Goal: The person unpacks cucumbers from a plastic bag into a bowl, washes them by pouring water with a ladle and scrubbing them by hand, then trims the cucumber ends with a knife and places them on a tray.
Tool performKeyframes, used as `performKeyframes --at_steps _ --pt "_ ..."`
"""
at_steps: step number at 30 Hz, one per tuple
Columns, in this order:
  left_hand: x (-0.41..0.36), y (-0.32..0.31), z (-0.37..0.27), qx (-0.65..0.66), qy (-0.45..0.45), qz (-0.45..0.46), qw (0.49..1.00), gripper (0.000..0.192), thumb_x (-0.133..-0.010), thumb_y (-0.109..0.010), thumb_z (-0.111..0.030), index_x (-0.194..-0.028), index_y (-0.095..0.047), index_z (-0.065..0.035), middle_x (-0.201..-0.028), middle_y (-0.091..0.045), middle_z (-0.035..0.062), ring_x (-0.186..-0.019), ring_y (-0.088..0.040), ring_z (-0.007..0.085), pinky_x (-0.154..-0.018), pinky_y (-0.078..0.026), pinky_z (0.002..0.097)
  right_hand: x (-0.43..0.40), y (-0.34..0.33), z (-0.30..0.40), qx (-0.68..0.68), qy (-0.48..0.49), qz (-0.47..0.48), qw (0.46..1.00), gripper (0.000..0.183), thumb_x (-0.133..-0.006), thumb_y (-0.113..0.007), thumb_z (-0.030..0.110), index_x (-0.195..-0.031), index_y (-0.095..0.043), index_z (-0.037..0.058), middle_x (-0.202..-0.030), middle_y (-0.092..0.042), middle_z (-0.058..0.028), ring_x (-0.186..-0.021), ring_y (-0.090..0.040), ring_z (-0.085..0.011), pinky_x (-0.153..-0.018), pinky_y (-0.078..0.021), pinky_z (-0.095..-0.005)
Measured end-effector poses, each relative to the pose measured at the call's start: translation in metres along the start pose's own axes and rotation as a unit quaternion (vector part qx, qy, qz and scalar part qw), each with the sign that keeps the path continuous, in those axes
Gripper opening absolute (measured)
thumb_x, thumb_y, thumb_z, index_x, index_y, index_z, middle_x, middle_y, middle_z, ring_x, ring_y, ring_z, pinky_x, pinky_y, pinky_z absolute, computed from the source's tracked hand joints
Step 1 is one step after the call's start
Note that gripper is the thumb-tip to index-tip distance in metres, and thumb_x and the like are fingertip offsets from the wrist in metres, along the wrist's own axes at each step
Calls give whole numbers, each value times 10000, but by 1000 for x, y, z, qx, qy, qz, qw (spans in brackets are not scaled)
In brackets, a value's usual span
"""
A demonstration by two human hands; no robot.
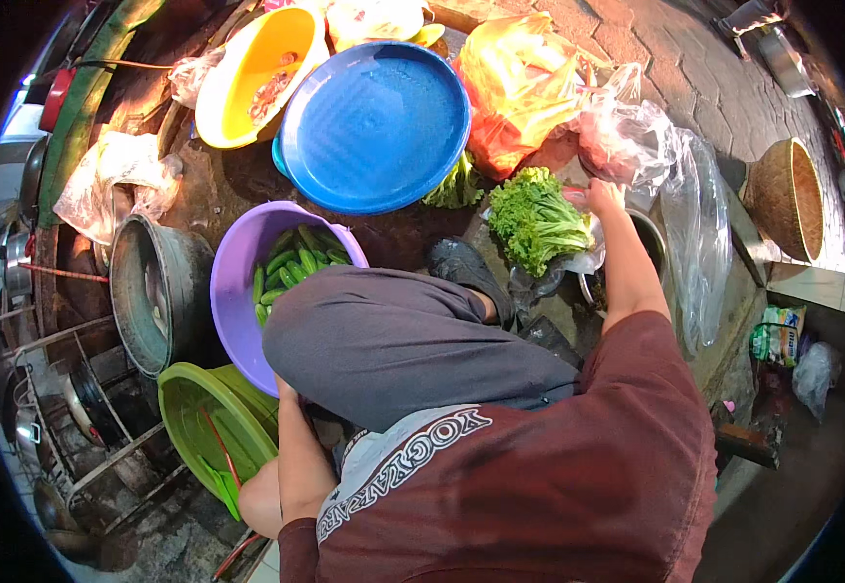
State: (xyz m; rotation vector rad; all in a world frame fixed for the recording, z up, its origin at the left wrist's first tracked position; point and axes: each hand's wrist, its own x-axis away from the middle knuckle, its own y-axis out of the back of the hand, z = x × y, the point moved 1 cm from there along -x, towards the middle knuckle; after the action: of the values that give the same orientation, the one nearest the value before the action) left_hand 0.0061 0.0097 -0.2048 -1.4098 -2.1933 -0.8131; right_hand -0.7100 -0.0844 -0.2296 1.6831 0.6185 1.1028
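Note:
My right hand (604, 195) reaches out to the upper right, at the edge of a leafy green lettuce bunch (539, 218) and next to clear plastic bags (634, 146); whether its fingers grip something is unclear. A bit of red shows between the hand and the leaves. My left hand is hidden behind my bent knee; only the forearm shows. Left of the knee stands a purple tub (237, 284) with cucumbers (299, 259) inside. A blue round tray or lid (375, 124) lies ahead, with more lettuce (457, 182) partly under its edge.
An orange plastic bag (517, 87) and a yellow basin (269, 44) flank the blue tray. To the left are a grey metal pot (138, 291), a green basin (197, 415) and a metal rack (113, 466). A woven basket (776, 197) stands at the far right.

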Motion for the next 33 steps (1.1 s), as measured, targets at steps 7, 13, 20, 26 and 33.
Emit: performKeyframes --at_steps 7,13,20,26,33 --pt "-11 -24 -1 -2 0 22 1000 390 -895 -468 -293 -1171 -513 -21 -1027 -595 88 -903 -562 208 -793 -444 314 -8 -55 -28 -197 21 -30 980 240 -810 -511 266 -909 -627 81 -884 -614 -180 -860 -591 -346 -767 -456 -446" --pt "-10 -9 8 8 -26 6 1000 389 -894 -473 -296 -1169 -512 -25 -1018 -597 91 -905 -560 208 -797 -442 312 -5 -32 29 -62 33 -123 990 225 -777 -581 218 -994 -580 156 -1037 -523 -94 -946 -564 -305 -793 -425 -441" --pt "29 -57 -68 -91 -93 -31 991 451 -892 -449 -445 -1063 -520 -34 -680 -513 81 -430 -468 144 -345 -359 274 -17 -45 21 -80 132 -20 988 161 -758 -533 143 -853 -631 58 -927 -579 -182 -866 -578 -369 -726 -470 -449" --pt "26 -43 -68 189 19 1 982 601 -899 -265 -567 -995 -521 -32 -596 -500 83 -448 -498 189 -412 -441 311 -1 10 18 5 106 -98 990 410 -743 -622 199 -1102 -443 115 -1114 -475 -152 -904 -572 -392 -741 -470 -479" --pt "21 -68 -98 264 -81 81 958 461 -853 -505 -487 -1107 -399 -118 -789 -515 66 -612 -564 172 -518 -496 311 5 98 -78 44 103 -328 938 215 -801 -551 157 -993 -542 61 -777 -559 -135 -732 -586 -283 -611 -481 -402"
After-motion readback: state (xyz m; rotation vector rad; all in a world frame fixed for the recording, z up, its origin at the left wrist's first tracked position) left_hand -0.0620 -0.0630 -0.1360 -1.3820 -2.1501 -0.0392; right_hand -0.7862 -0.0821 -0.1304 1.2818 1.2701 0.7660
